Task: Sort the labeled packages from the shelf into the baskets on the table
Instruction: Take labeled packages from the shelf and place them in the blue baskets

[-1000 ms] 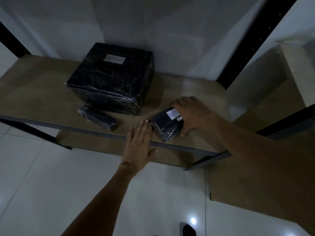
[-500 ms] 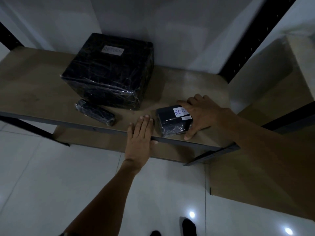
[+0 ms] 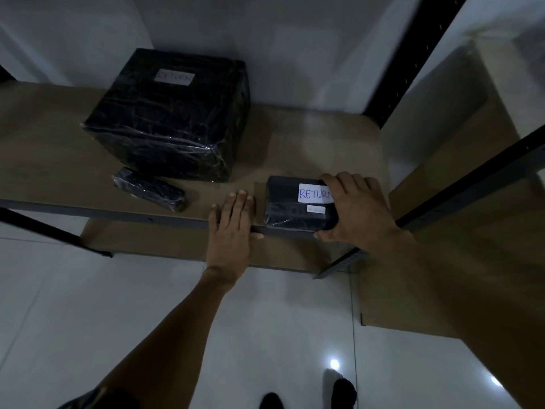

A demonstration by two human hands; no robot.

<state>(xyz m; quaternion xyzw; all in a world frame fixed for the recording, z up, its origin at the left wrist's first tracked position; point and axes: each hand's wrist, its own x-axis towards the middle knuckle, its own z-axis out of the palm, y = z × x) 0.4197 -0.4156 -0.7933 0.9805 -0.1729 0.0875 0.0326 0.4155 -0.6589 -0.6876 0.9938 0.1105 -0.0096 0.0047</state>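
A small black wrapped package (image 3: 290, 205) with a white label reading RETURN lies at the front edge of the wooden shelf (image 3: 318, 149). My right hand (image 3: 358, 206) grips its right end, fingers over the top and thumb under the front. My left hand (image 3: 231, 228) rests flat and empty on the shelf's front rail, just left of the package. A large black wrapped box (image 3: 174, 119) labelled RETURN stands at the back left. A slim black wrapped package (image 3: 150, 188) lies in front of it. No baskets are in view.
A black metal upright (image 3: 413, 57) stands at the shelf's back right corner. A lower shelf board (image 3: 442, 231) runs to the right. White tiled floor (image 3: 88, 305) lies below, with my feet (image 3: 339, 391) at the bottom.
My right hand has turned the small package flat and square and slid it to the shelf's front edge, its label now facing up. My left hand stayed on the rail.
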